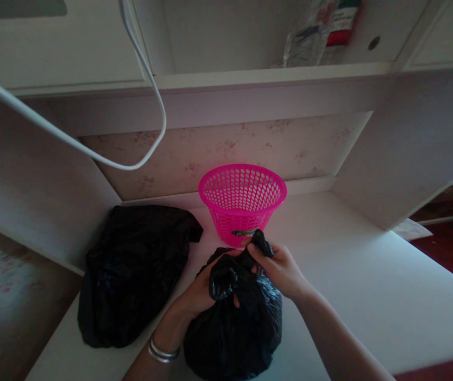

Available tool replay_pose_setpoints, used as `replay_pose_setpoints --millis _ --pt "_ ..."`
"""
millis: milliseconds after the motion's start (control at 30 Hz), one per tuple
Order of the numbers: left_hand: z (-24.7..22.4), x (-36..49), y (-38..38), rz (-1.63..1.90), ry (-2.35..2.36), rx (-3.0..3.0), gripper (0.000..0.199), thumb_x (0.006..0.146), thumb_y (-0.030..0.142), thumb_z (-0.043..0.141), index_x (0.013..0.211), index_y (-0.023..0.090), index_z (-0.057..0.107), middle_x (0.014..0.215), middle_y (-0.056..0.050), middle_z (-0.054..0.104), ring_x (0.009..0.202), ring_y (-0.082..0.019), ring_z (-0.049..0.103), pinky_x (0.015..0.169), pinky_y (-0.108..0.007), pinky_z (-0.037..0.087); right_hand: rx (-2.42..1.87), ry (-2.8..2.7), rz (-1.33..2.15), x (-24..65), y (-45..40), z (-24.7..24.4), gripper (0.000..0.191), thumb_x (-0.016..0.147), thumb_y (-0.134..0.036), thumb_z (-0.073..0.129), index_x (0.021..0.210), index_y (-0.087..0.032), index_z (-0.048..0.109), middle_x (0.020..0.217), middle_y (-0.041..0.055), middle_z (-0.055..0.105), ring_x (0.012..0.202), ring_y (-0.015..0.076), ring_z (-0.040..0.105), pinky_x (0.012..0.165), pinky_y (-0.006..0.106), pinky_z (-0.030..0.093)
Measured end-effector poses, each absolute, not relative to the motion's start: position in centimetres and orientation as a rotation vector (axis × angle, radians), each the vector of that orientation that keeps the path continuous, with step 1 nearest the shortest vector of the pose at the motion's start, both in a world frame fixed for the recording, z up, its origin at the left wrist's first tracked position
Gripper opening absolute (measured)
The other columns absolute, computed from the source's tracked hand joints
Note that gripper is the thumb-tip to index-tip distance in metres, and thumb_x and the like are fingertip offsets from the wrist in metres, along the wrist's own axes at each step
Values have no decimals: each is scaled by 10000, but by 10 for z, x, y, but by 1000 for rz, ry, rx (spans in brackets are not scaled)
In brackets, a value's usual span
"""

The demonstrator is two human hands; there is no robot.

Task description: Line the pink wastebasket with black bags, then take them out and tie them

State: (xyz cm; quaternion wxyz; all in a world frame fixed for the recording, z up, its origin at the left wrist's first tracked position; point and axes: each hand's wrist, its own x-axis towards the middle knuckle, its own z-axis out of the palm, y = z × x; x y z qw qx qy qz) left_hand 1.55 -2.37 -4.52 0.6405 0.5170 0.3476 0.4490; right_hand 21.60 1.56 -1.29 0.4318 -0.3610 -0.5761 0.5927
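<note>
A full black plastic bag (234, 338) rests on the white surface near the front, its top gathered up. My left hand (206, 286) is closed around the bag's neck, and a loop of black plastic covers part of its fingers. My right hand (279, 267) pinches a twisted end of the same bag between thumb and fingers. Just behind my hands stands a pink perforated basket (242, 211), upright, with a small label on its front. To the left lies a second black plastic bag (135, 275), slack and spread out, apart from my hands.
Behind the basket is a floral-papered wall (226, 151) under a shelf (274, 76) that holds clear plastic packaging (303, 45) and a red-and-green container (341, 26). A white cable (131, 166) hangs in a loop at upper left. Upright panels flank the white surface (349, 275).
</note>
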Motion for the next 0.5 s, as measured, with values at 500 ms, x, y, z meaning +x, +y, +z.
replay_pose_setpoints --millis 500 --pt "-63 -5 -28 1016 1019 1310 521 831 649 760 1102 205 733 1125 -97 724 1238 -339 580 1173 -524 374 -760 -1039 1360 225 2 -21 227 827 -419 869 937 -243 777 868 15 649 699 119 614 606 221 500"
